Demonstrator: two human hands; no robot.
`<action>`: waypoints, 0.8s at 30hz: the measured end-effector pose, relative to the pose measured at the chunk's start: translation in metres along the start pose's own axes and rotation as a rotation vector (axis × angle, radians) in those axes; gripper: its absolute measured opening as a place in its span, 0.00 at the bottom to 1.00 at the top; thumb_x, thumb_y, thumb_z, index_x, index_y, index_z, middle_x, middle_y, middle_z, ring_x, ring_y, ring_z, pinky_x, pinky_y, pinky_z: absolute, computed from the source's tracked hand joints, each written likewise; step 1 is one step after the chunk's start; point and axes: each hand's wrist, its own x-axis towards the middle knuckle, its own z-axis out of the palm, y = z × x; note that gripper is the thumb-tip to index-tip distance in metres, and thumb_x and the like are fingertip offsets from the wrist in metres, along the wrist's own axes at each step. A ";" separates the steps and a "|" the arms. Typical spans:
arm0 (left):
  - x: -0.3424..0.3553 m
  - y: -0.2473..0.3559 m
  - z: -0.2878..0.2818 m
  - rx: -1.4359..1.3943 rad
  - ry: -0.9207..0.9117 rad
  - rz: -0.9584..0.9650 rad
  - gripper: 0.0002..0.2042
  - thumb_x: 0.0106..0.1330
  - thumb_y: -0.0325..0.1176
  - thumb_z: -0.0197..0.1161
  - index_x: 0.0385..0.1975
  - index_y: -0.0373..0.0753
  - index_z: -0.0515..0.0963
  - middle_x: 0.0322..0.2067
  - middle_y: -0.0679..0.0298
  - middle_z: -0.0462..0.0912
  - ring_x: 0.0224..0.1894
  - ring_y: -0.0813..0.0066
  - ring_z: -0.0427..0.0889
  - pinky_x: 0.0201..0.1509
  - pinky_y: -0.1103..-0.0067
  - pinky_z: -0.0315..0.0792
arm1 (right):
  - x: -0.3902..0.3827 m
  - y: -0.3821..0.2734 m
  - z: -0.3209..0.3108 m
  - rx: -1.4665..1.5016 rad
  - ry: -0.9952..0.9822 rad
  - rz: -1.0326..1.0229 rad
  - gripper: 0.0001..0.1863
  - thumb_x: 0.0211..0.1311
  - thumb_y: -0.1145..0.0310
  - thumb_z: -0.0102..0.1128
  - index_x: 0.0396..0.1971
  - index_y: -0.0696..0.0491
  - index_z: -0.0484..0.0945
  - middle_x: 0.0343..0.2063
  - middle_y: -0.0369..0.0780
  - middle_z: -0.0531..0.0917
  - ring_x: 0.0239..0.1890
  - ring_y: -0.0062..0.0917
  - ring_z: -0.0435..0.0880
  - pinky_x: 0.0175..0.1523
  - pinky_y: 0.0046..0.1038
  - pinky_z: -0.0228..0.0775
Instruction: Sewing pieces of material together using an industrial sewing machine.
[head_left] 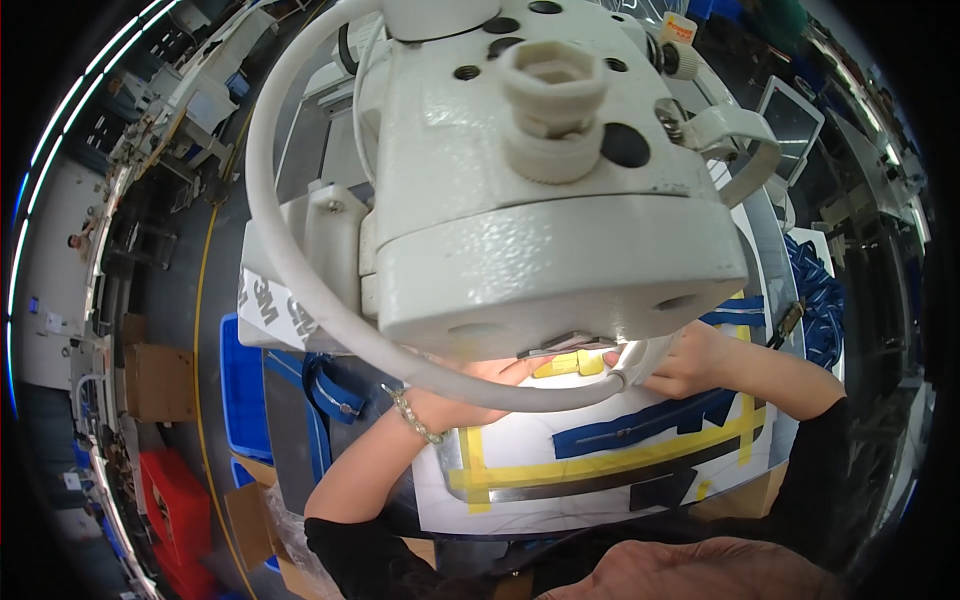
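Note:
A large white sewing machine head [560,240] fills the middle of the view and covers part of the lit work area beneath it. My left hand [455,412], with a beaded bracelet at the wrist, lies under a white hose, its fingers stretched toward a small yellow piece [575,363]. From the other side comes my right hand [690,362], fingers curled and tips close to that piece; what they pinch, if anything, is hidden. Nearer me, a dark blue zipper strip [640,425] rests on a white sheet [520,510] marked with yellow tape.
Blue zipper tape [335,395] hangs at the left, and a tangled blue bundle [815,305] lies at the right. Blue bins [240,385], a red container [175,510] and cardboard boxes [160,380] stand on the left side. The hose [265,200] loops around the machine.

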 end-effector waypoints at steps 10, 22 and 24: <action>-0.025 -0.008 0.020 -0.112 -0.147 -0.293 0.18 0.50 0.30 0.64 0.42 0.33 0.76 0.39 0.54 0.79 0.42 0.62 0.79 0.46 0.74 0.73 | 0.000 -0.018 -0.002 0.017 0.088 -0.064 0.14 0.49 0.70 0.57 0.37 0.56 0.81 0.40 0.36 0.79 0.40 0.20 0.76 0.41 0.21 0.64; 0.000 0.003 -0.006 -0.088 -0.025 -0.132 0.15 0.61 0.45 0.58 0.39 0.40 0.80 0.38 0.60 0.80 0.40 0.61 0.78 0.47 0.71 0.71 | -0.008 -0.012 0.002 0.088 0.099 0.042 0.13 0.46 0.71 0.59 0.34 0.57 0.81 0.35 0.36 0.80 0.37 0.19 0.76 0.38 0.24 0.65; 0.004 0.005 -0.010 -0.105 -0.007 -0.130 0.16 0.61 0.45 0.57 0.39 0.40 0.80 0.38 0.60 0.80 0.40 0.61 0.78 0.46 0.71 0.71 | -0.011 -0.008 0.010 0.184 0.053 0.112 0.13 0.46 0.71 0.58 0.34 0.57 0.81 0.36 0.38 0.80 0.39 0.22 0.77 0.40 0.26 0.68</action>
